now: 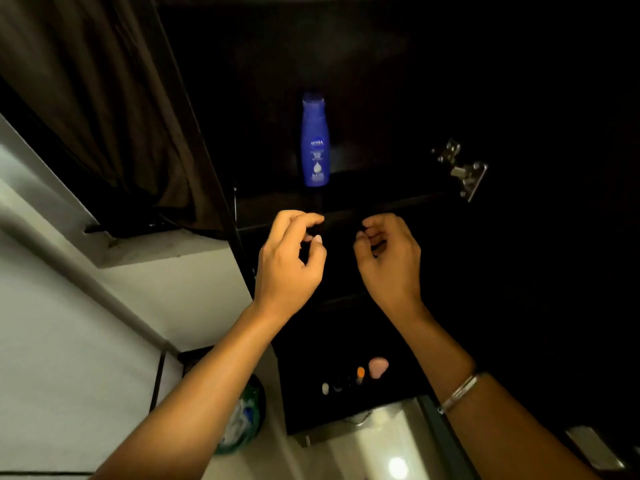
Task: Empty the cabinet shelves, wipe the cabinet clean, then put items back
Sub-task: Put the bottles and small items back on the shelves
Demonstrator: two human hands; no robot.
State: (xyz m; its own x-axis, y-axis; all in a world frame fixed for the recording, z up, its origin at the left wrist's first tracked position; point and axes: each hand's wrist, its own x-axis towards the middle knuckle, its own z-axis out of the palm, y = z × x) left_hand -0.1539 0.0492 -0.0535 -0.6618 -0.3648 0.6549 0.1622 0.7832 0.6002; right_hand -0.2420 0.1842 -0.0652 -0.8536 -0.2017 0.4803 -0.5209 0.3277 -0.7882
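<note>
A blue Nivea lotion bottle (315,140) stands upright and alone on the upper shelf (398,202) of the dark open cabinet. Both my hands are raised just below and in front of that shelf's front edge, apart from the bottle. My left hand (291,258) has thumb and fingers loosely curled and spread, holding nothing that I can see. My right hand (388,258) has its fingers curled loosely inward, also with nothing visible in it. The cabinet's inside is very dark, so the other shelves are hard to make out.
A metal door hinge (462,169) sits at the shelf's right. Lower down, a pink object (378,367), an orange-capped small bottle (360,374) and a small white item (325,388) lie on a dark surface. A bin (242,417) stands on the floor; a brown curtain (104,98) hangs at the left.
</note>
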